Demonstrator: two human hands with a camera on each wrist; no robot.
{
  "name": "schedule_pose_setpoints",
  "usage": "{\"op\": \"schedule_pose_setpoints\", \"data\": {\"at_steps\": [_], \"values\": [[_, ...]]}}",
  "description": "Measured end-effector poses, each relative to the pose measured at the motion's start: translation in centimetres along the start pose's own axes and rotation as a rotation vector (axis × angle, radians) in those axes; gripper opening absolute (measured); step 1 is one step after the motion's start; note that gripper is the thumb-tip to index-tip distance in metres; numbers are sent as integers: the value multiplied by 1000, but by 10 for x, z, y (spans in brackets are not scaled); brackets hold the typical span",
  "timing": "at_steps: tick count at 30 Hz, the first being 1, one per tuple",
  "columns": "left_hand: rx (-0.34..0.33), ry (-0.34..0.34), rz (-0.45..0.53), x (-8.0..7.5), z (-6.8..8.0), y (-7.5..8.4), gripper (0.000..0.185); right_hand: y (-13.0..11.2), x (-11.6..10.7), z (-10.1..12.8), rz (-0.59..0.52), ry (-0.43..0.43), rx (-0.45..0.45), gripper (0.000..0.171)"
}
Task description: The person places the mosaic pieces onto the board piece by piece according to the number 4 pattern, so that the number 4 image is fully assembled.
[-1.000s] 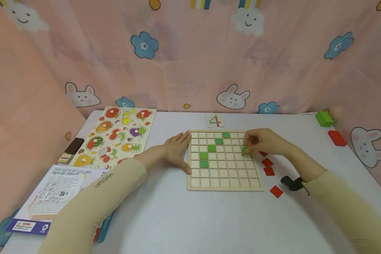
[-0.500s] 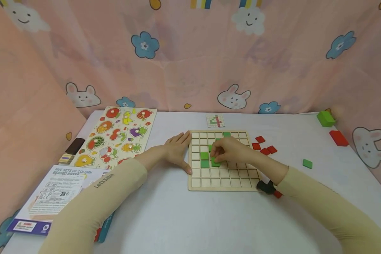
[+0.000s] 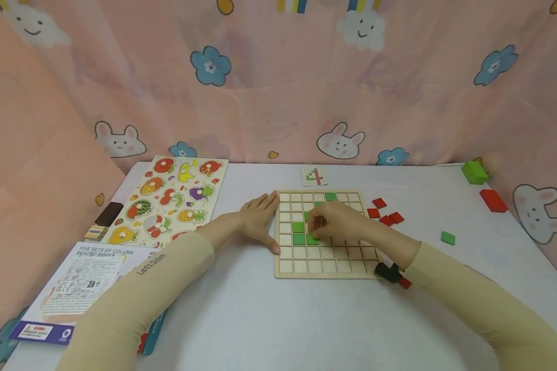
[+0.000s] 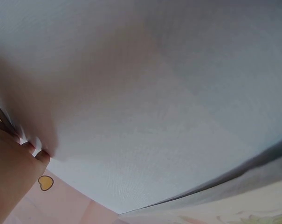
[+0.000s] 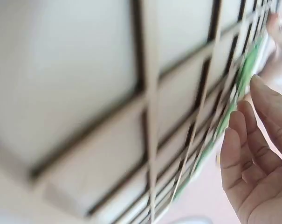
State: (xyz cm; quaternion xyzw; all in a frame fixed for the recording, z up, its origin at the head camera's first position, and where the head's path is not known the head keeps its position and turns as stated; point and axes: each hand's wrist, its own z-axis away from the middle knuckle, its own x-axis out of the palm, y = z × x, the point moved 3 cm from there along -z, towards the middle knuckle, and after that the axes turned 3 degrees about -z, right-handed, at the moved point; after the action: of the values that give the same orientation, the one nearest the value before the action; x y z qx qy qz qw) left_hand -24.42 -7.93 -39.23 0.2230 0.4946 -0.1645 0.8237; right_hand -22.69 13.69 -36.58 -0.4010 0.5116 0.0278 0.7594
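Observation:
A wooden grid board (image 3: 329, 279) lies in the middle of the table, with several green tiles in its cells, running in a slanted line. My left hand (image 3: 260, 221) rests at the board's left edge, fingers straight and thumb spread. Over the board is my right hand (image 3: 336, 221), its thumb and fingers curled down onto a green tile (image 3: 312, 239) beside the lowest tile of the line (image 3: 299, 239). In the right wrist view the fingertips (image 5: 256, 81) are right at the green tiles, which appear edge-on. My hand partly hides the line.
Several red tiles (image 3: 379, 203) and a loose green tile (image 3: 447, 238) lie right of the board. Behind it is a small pattern card (image 3: 313, 176). Green (image 3: 474, 173) and red (image 3: 493, 201) blocks sit far right; a fruit puzzle (image 3: 167, 198) and a box (image 3: 88, 283) are left.
My right hand has moved left from the board's right edge with a green tile and lowered it into a cell. The left hand has stayed in place.

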Motion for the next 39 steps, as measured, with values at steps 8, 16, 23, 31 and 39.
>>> {"op": "schedule_pose_setpoints", "data": {"at_steps": [8,16,23,31,39], "values": [[1,0,-9,1,-1,-1,142,51,-46,42,56,70,81,14],[-12,-12,-8,0,0,-1,142,132,-87,111,7,-45,310,32],[-6,-13,-7,0,1,0,142,179,-101,158,-112,-142,395,34],[-7,-11,-8,0,-1,-1,142,192,-100,171,-189,-194,497,36],[-4,-12,-6,0,0,0,142,187,-100,165,-57,-167,500,27]]}}
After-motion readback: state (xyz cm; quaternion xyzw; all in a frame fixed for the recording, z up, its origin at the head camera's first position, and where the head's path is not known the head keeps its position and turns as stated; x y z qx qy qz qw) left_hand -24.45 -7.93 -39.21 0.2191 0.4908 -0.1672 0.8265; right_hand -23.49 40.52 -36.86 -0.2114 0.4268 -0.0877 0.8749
